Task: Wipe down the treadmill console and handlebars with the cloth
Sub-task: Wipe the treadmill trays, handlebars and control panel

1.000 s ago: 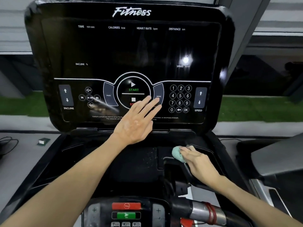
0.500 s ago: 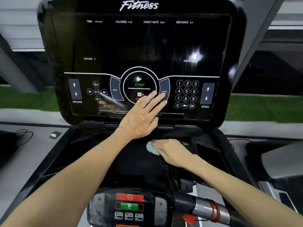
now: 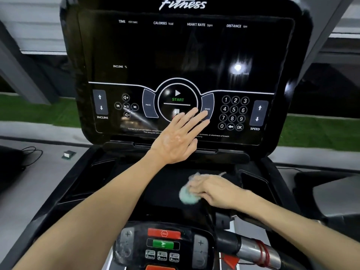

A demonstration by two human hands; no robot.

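The black treadmill console [image 3: 183, 55] stands upright in front of me, with lit labels and a keypad. My left hand [image 3: 177, 139] lies flat and open against its lower middle, fingers over the stop and mode buttons. Below it, on the flat black tray [image 3: 155, 184] of the console, my right hand [image 3: 212, 190] presses a crumpled pale green cloth [image 3: 188, 196] onto the surface; both are motion-blurred. A metal handlebar sensor [image 3: 253, 250] with a red cord wrapped around it lies at the lower right.
A small control panel [image 3: 162, 246] with red and green buttons sits at the bottom centre. A cup recess [image 3: 253, 184] lies right of the tray. A cable [image 3: 31, 152] and a small green box [image 3: 68, 154] lie on the grey floor at left.
My right hand has slid the cloth from the right recess leftward onto the tray's middle, then down toward me. My left hand stays flat on the console. The camera has moved closer.
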